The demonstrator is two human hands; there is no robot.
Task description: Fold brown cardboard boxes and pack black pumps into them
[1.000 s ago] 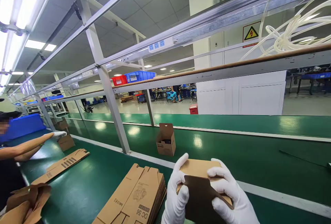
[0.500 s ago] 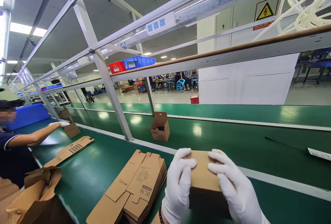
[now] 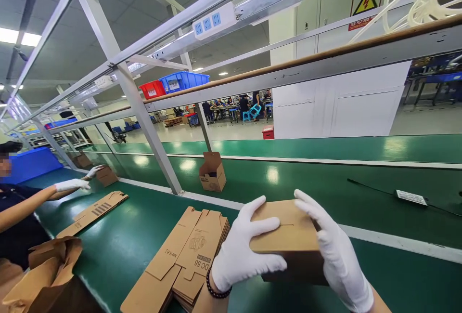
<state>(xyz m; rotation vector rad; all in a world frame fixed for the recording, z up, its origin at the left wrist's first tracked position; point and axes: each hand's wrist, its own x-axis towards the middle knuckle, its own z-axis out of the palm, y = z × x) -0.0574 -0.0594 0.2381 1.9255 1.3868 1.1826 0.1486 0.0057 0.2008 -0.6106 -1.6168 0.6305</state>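
Observation:
A brown cardboard box (image 3: 288,243) with its top flap closed sits in front of me, held between both hands. My left hand (image 3: 245,250), in a white glove, spreads its fingers over the box's left side and top, with the thumb along the near face. Against the right side rests my right hand (image 3: 337,255), also gloved, its fingertips at the top edge. A stack of flat folded cartons (image 3: 191,250), printed "DC 56", lies left of my hands. The box's underside is hidden.
An open carton (image 3: 212,173) stands on the green conveyor belt (image 3: 249,178). Further right lies a black cable with a white label (image 3: 411,197). At left, a co-worker's gloved hands (image 3: 72,185) are near another box (image 3: 106,176). A metal post (image 3: 147,125) rises from the bench.
Both hands have shifted on the box, the left spreading its fingers and the right sliding to the side. A slit shows on top. More of the cable has come into view.

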